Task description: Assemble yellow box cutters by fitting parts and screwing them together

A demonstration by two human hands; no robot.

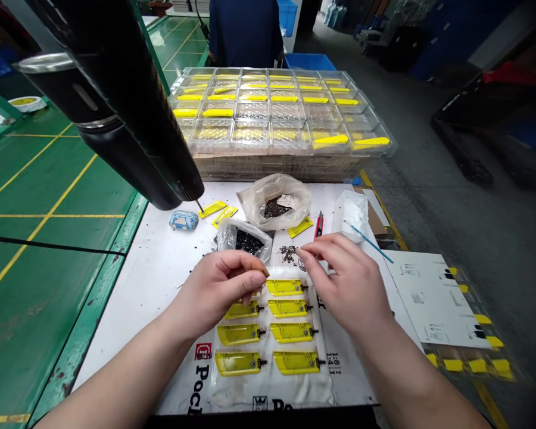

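Note:
Two columns of yellow plastic pieces lie on the white worktop, several with a small dark part at the right end. Over the upper left of them, my left hand has thumb and forefinger pinched; what is between them is too small to name. My right hand is pinched beside a small pile of dark metal parts, its fingertips on something tiny and unclear. Behind the hands are an open bag of black bits and a larger bag of dark parts.
A black electric screwdriver hangs at upper left, its tip near loose yellow pieces. Clear compartment trays stand at the back. A red cutter, blue-patterned case and blue stick lie around. A seated person is beyond.

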